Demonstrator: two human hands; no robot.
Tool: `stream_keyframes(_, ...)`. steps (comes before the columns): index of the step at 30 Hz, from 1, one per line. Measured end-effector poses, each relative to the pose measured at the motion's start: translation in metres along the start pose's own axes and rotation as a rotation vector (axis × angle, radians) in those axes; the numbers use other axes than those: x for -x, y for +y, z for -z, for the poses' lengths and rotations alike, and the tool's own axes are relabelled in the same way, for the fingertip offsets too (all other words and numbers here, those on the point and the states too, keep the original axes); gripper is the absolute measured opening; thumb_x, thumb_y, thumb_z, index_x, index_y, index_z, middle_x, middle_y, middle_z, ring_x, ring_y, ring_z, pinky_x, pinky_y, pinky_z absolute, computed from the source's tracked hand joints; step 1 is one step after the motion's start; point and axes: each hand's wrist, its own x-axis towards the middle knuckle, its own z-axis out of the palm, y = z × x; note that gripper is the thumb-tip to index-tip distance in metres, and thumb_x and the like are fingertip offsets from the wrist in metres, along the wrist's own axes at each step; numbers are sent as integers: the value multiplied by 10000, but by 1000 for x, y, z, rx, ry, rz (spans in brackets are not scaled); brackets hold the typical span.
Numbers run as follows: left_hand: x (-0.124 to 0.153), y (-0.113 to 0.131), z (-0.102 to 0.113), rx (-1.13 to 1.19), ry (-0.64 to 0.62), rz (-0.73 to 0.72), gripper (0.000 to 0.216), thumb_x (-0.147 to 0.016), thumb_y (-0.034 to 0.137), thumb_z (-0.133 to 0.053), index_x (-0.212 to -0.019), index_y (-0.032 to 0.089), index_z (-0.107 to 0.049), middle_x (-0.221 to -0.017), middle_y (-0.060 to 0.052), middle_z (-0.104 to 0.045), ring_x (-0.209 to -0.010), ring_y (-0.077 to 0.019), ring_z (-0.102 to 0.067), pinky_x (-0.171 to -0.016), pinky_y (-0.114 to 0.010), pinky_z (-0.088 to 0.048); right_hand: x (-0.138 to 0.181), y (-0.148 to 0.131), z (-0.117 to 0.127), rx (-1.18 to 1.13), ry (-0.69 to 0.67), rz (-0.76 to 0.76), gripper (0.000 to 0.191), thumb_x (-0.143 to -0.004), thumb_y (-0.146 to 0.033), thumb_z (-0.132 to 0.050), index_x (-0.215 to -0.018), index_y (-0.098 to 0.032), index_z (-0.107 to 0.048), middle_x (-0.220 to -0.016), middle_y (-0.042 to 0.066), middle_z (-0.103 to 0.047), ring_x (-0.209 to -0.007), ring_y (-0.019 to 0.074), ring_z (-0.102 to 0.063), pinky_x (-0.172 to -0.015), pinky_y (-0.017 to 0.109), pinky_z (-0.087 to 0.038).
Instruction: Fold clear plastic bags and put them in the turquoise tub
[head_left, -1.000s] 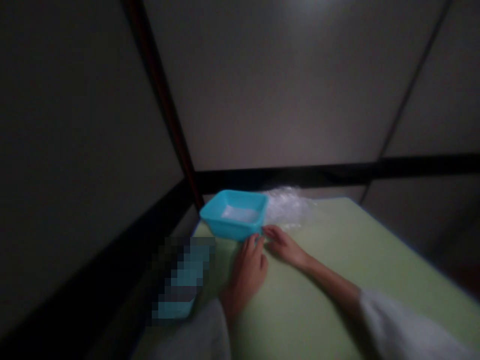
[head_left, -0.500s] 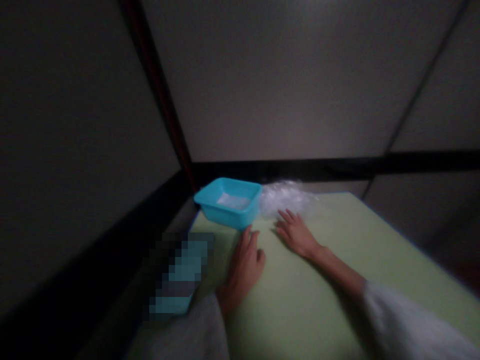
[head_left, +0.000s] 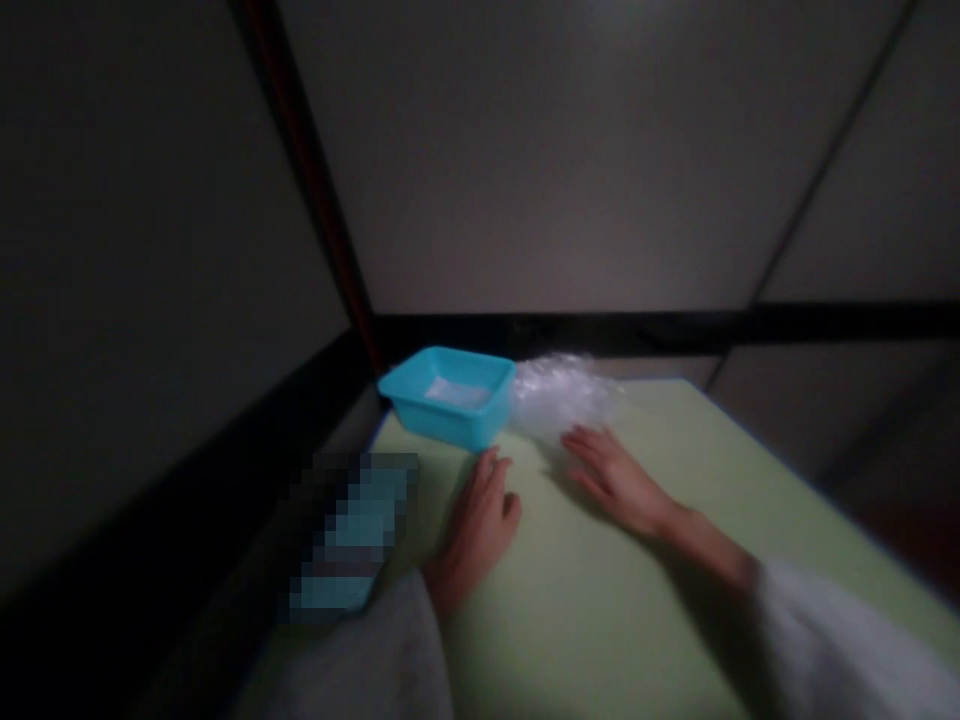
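Observation:
My left hand (head_left: 478, 525) rests on the pale green tabletop (head_left: 592, 620), fingers pointing at the near corner of a turquoise plastic basket (head_left: 442, 415); it holds nothing. Inside the basket lies something flat and whitish (head_left: 456, 392), too blurred to name. My right hand (head_left: 619, 480) has its fingers stretched out, palm down, just in front of a heap of clear crumpled plastic (head_left: 559, 395). Whether its fingertips touch the plastic I cannot tell. The plastic sits against the right side of the basket.
Left of my left forearm lies a pixelated, phone-like rectangle (head_left: 352, 540) near the table's left edge. A grey wall with a black rail (head_left: 637, 333) stands behind the table. Another dark wall (head_left: 150, 330) closes in the left side.
My right hand has drawn slightly back and to the right. The left hand keeps its place by the basket. The whole view has shifted a little.

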Motion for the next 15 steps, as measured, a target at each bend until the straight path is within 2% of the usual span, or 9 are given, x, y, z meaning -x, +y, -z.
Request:
stream_keyframes(4,2,0,-1,14,1,-14,382,-787,62,-487,-1155,160,-471,-1311,-135,-446,-1285,-256,-408,-1057,-399,-381,28,-10,1,-18,-64,112,433,-933,-334,-428,-1339,-184,-455,-1366,124,-484,-1310,266,-369,-1110,520,-201)
stream_keyframes(9,6,0,1,16,20,-80,520,-790,51,-477,-1287,171,-383,-1388,-141,-374,-1336,-258,-332,-1081,-427,-342,40,-21,-1,5,-121,310,389,-936,-290,-446,-1309,-184,-475,-1308,97,-545,-1267,204,-429,-1128,469,-203)
stream_keyframes(12,7,3,5,-27,-44,-164,597,-761,30,-504,-1327,173,-376,-1450,-151,-288,-1355,-277,-286,-1084,-444,-332,43,-30,0,11,-99,429,326,-938,-254,-447,-1244,-168,-521,-1217,75,-609,-1210,171,-482,-1123,428,-241)
stream_keyframes(15,8,9,13,-75,-107,-296,615,-719,0,-521,-1298,189,-445,-1470,-147,-264,-1361,-300,-258,-1084,-477,-313,45,-37,1,16,-13,525,254,-940,-210,-433,-1140,-149,-578,-1094,59,-661,-1107,162,-553,-1105,399,-289)
